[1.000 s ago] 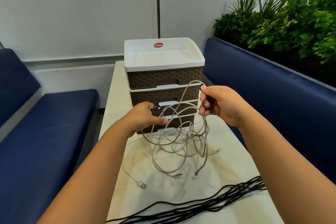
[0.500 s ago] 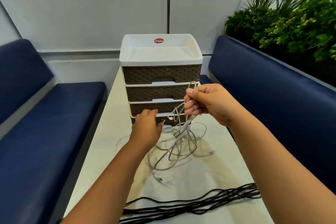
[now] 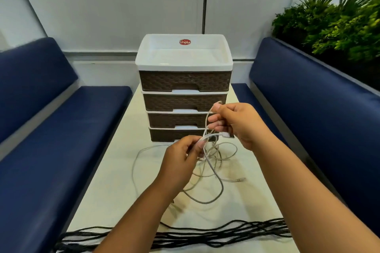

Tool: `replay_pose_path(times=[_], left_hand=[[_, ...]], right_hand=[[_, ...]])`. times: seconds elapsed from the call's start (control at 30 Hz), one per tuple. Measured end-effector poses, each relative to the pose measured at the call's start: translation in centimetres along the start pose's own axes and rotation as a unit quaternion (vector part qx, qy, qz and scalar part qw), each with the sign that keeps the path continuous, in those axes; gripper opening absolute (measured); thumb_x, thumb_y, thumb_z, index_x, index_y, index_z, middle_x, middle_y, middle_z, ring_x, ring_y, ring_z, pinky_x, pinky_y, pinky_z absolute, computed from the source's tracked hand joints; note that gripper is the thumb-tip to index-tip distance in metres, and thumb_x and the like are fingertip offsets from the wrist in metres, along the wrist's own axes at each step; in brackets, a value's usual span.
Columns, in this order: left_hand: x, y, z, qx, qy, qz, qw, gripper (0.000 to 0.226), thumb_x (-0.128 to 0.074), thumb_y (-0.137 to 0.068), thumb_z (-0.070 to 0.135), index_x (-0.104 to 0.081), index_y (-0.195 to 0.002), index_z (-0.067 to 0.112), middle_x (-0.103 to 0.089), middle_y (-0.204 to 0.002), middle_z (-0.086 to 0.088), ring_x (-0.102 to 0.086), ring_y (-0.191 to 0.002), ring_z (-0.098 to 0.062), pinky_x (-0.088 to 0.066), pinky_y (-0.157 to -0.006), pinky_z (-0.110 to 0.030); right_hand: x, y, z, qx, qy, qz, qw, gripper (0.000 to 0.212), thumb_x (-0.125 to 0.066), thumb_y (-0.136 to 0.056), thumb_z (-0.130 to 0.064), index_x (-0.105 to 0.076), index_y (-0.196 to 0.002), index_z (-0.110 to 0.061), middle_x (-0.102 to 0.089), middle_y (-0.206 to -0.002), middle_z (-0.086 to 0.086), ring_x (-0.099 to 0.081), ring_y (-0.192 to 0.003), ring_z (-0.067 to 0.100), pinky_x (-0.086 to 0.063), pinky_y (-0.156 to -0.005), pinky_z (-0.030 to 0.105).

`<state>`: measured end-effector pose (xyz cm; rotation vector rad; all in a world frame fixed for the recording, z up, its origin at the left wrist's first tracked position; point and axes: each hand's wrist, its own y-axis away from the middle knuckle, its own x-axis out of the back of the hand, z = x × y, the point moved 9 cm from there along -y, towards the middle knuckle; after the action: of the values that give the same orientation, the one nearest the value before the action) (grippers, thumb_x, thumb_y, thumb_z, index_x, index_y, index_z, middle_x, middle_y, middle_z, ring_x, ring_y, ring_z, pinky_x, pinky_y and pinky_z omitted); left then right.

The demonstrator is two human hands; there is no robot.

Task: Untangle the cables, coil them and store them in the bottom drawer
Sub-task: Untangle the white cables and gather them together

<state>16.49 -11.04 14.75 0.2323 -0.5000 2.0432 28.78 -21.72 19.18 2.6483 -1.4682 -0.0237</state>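
The step in hand is the untangling. The left hand [image 3: 181, 158] pinches a strand of the white cable [image 3: 213, 181] between thumb and fingertips, and the right hand [image 3: 236, 123], just above and beyond it, pinches another stretch of the same cable, with a white plug [image 3: 225, 134] poking out below its fingers. Between the two grips a short arc of cable runs taut-looking. Below the grips the rest hangs in loose, crossing loops and pools on the table [image 3: 107, 191], with one free end [image 3: 240, 179] lying out to the right of the left wrist.

Nearer the person than both hands, a black cable [image 3: 205, 236] lies stretched across the table in several strands, untouched. Behind the grips stands the drawer unit [image 3: 185, 80]; its bottom drawer [image 3: 174, 134], just past the left hand's knuckles, looks closed.

Judging by the crossings that hang under the hands, the knot is not yet out, so coiling would be premature. The next move probably calls for feeding the plug end back through the loop it crosses, with the left pinch holding that loop open, and pulling gently so the tangle does not tighten.
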Motion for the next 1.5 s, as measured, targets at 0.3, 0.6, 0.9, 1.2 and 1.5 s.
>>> replay_pose_path(times=[0.3,0.6,0.9,1.2,1.5], left_hand=[[-0.3,-0.7,-1.8,0.086,0.107,0.022,0.99,0.018,-0.052,-0.099,0.023,-0.068,-0.093,0.02,-0.07,-0.079,0.004,-0.067,-0.076,-0.008,-0.053,-0.07,-0.018],[-2.4,0.1,-2.6,0.179,0.202,-0.028,0.963,0.02,-0.051,-0.099,0.018,-0.071,-0.098,0.014,-0.073,-0.083,0.0,-0.067,-0.078,-0.009,-0.053,-0.077,-0.024],[-2.3,0.3,-1.8,0.17,0.215,-0.057,0.96,0.027,-0.052,-0.097,0.03,-0.065,-0.101,0.007,-0.068,-0.073,0.006,-0.06,-0.07,-0.003,-0.051,-0.071,-0.017],[-1.5,-0.7,-2.0,0.199,0.237,-0.064,0.949,0.023,-0.052,-0.098,0.031,-0.064,-0.088,0.015,-0.061,-0.072,0.004,-0.049,-0.065,-0.007,-0.043,-0.067,-0.024],[-2.7,-0.5,-2.1,0.219,0.256,-0.088,0.937,0.017,-0.052,-0.098,0.025,-0.065,-0.093,0.015,-0.066,-0.08,-0.002,-0.058,-0.079,-0.013,-0.045,-0.081,-0.032]], right_hand=[[2.5,5.7,0.2,0.195,0.163,0.18,0.95,0.008,-0.067,-0.09,-0.027,-0.068,-0.084,-0.022,-0.067,-0.073,-0.004,-0.061,-0.069,0.007,-0.051,-0.061,0.017],[-0.8,3.2,7.9,-0.07,-0.005,0.055,0.996,0.014,-0.062,-0.092,-0.017,-0.076,-0.088,-0.016,-0.073,-0.08,0.001,-0.057,-0.071,0.014,-0.047,-0.066,0.027],[-2.0,3.2,7.8,-0.095,-0.118,-0.001,0.988,0.013,-0.062,-0.091,-0.008,-0.071,-0.099,-0.003,-0.065,-0.073,0.005,-0.054,-0.066,0.013,-0.042,-0.062,0.028],[-2.0,3.0,7.8,-0.088,-0.098,-0.021,0.991,0.015,-0.063,-0.093,-0.015,-0.071,-0.1,-0.004,-0.065,-0.084,0.007,-0.055,-0.073,0.016,-0.046,-0.064,0.027],[-2.7,3.6,8.6,-0.129,-0.209,-0.025,0.969,0.009,-0.058,-0.091,-0.009,-0.066,-0.095,-0.006,-0.064,-0.079,0.007,-0.053,-0.069,0.013,-0.04,-0.06,0.025]])
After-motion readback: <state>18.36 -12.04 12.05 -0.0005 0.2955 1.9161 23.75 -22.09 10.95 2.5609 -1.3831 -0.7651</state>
